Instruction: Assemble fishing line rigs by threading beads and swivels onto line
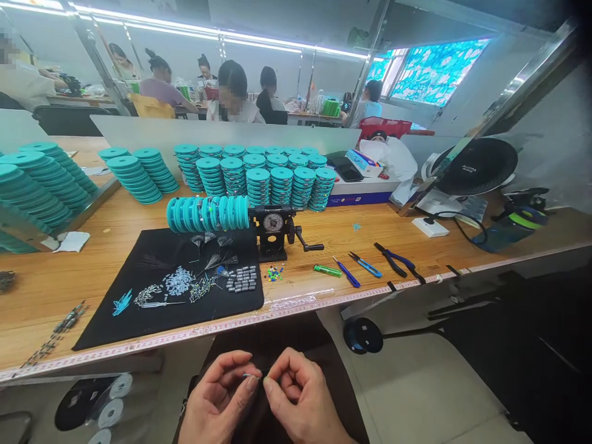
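My left hand (pixel 224 398) and my right hand (pixel 300 391) meet fingertip to fingertip over my lap, below the table's front edge. Between the left thumb and fingers shows the end of a small light-blue piece (pixel 248 375). My right hand is closed in a pinch beside it; what it pinches is too small to make out. On the black mat (pixel 111 265) lie thin blue sticks (pixel 123 302), clear beads (pixel 179 280), small metal parts (pixel 148 295) and grey cylinders (pixel 242 279). A hand-cranked winder (pixel 272 228) carries a row of turquoise spools (pixel 208 213).
Stacks of turquoise spools (pixel 258 185) line the table's back. To the right lie a green tube (pixel 327 270), a blue-handled tool (pixel 346 272), snips (pixel 365 265) and pliers (pixel 395 260). A measuring tape (pixel 185 331) runs along the front edge. Several people sit behind the partition (pixel 152 139).
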A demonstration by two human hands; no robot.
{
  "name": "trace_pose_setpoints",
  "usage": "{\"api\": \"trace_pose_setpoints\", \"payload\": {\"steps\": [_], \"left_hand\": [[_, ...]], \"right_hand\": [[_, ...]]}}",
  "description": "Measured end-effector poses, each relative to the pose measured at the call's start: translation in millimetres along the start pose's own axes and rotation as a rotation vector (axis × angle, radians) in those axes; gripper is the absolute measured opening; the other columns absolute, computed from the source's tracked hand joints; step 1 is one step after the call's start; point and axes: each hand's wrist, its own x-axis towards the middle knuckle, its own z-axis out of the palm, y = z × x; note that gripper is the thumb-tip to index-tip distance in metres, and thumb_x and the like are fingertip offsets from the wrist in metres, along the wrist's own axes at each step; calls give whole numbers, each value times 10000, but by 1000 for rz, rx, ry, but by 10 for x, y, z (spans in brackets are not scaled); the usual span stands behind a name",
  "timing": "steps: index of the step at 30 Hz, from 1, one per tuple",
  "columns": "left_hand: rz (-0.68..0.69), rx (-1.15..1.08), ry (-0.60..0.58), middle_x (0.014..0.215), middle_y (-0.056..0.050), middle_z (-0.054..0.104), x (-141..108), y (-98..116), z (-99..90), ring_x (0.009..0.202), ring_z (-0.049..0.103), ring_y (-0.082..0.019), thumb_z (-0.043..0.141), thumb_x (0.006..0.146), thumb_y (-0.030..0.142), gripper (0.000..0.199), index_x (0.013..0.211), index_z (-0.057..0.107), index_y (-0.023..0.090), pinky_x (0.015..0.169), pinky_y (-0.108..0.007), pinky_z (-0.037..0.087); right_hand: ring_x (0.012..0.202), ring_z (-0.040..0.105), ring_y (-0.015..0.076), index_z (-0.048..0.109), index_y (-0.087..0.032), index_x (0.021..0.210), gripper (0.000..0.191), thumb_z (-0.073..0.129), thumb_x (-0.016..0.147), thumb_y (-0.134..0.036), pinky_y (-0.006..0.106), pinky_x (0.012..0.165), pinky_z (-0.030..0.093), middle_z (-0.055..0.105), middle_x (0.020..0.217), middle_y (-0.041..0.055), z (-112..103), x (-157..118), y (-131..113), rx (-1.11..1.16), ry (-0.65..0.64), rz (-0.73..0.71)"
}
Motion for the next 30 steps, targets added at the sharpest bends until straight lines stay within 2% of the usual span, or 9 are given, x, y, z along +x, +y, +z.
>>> {"api": "trace_pose_setpoints", "payload": {"steps": [16, 30], "left_hand": [[8, 4, 2, 726, -45, 741, -6, 18, 21, 735, 665, -169, 867, 598, 383, 398, 894, 696, 179, 676, -214, 506], [-25, -26, -9, 734, -53, 738, 3, -19, 13, 725, 664, -169, 873, 598, 366, 408, 907, 687, 175, 646, -213, 507]], "right_hand": [[470, 306, 95, 528, -204, 694, 85, 575, 759, -176, 251, 581, 317, 283, 482, -110, 10, -9, -10, -6, 16, -40], [493, 316, 107, 521, -204, 702, 65, 543, 763, -204, 282, 639, 320, 263, 498, -110, 4, -15, 8, -18, 11, -41]]}}
